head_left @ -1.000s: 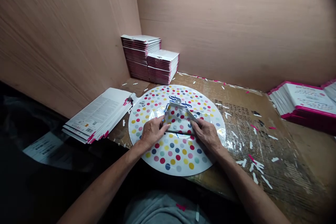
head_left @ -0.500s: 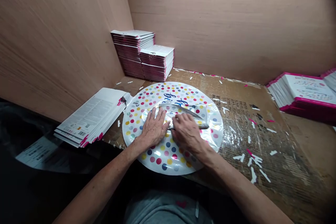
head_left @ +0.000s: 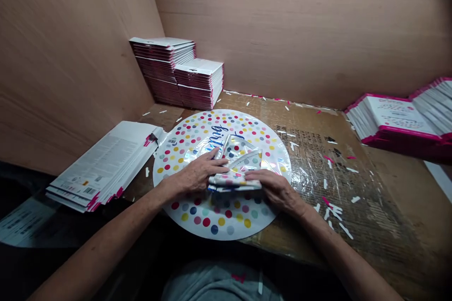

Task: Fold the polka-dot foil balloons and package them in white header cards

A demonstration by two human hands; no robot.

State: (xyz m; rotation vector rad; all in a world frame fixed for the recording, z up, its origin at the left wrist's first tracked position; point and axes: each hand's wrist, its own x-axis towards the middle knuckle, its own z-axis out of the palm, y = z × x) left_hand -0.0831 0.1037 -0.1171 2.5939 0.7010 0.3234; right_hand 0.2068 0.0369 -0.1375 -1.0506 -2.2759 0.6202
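A large round white sheet (head_left: 229,225) with coloured dots and blue script lies flat on the cardboard-covered table. On its middle rests a shiny, partly see-through dotted foil sheet (head_left: 243,150), folded into a small bundle with a thick front edge. My left hand (head_left: 199,169) lies over the bundle's left side, fingers stretched out and apart. At the right end of the front fold, my right hand (head_left: 277,188) has its fingers over the top edge; its thumb is hidden. The fold is gripped there, slightly raised.
Stacks of white and pink card packets (head_left: 199,82) stand in the back left corner. Printed white packets (head_left: 106,164) lie fanned at left, and more packets (head_left: 399,115) lean at right. White and pink paper scraps (head_left: 334,211) litter the cardboard (head_left: 381,197). Wooden panels (head_left: 282,23) rise behind and left.
My hands have spread apart, the right one moving to the bundle's right end. The foil is folded smaller, its front edge now lifted. The view has shifted slightly right.
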